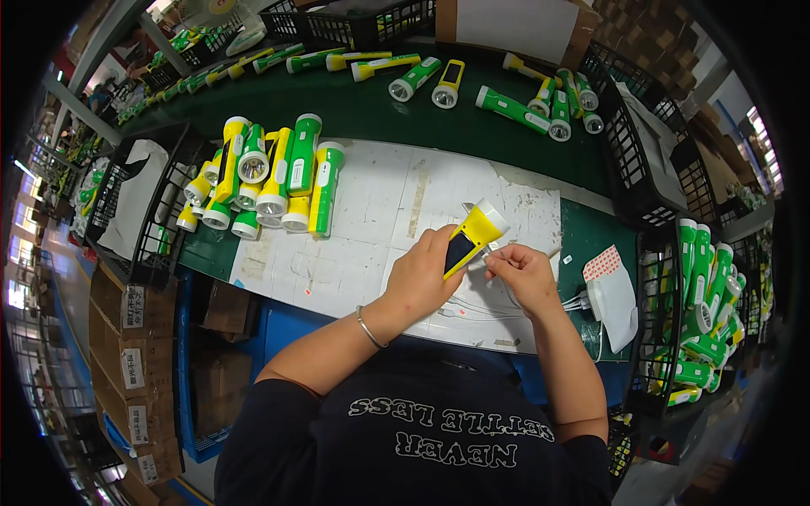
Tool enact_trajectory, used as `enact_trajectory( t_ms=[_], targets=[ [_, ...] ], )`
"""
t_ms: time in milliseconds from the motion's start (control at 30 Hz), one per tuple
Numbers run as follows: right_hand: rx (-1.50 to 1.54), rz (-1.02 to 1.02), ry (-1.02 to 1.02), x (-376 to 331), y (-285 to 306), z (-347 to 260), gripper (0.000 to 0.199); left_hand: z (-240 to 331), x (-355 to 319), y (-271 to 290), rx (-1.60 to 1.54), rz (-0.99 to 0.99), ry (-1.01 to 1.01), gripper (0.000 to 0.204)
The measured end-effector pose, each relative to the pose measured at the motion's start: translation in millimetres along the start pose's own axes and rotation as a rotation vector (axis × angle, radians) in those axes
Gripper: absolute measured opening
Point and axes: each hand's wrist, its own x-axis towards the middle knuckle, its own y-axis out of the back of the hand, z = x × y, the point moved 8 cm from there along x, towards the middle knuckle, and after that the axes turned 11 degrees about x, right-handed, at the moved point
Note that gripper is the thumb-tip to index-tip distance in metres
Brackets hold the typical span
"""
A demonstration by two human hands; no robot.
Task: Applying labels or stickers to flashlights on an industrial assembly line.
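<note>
Between black crates (629,153), left hand (420,274) gripping yellow flashlight (483,226), right hand (530,277) pinching cable (489,249), flashlights (299,160) heaped leftward.

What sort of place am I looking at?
Probably a factory workshop: green and yellow flashlights are piled on the bench, more fill a black plastic crate at right, and cardboard boxes are stacked at left.

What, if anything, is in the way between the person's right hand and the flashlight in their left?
Nothing visible blocks the way: the right hand, seemingly pinching a thin cable tip, is close beside the flashlight. The flashlight pile sits well off to the left.
</note>
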Motion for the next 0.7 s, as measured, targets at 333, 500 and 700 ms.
enact_trajectory(
  t_ms=[333, 500, 700],
  targets=[
    [-0.011, -0.03, -0.051, -1.5, -0.9, 0.7, 0.012, 2.5, -5.9, 0.2, 0.018, 0.064, -0.015, 0.053],
    [-0.087, -0.053, -0.123, -2.9, 1.0, -2.6, 0.01, 6.3, -10.0, -6.9, -0.04, -0.056, 0.014, 0.053],
    [-0.059, -0.021, -0.055, -1.5, 2.1, -8.1, 0.012, 10.1, -10.7, -8.6, -0.123, -0.063, -0.015, 0.064]
  ],
)
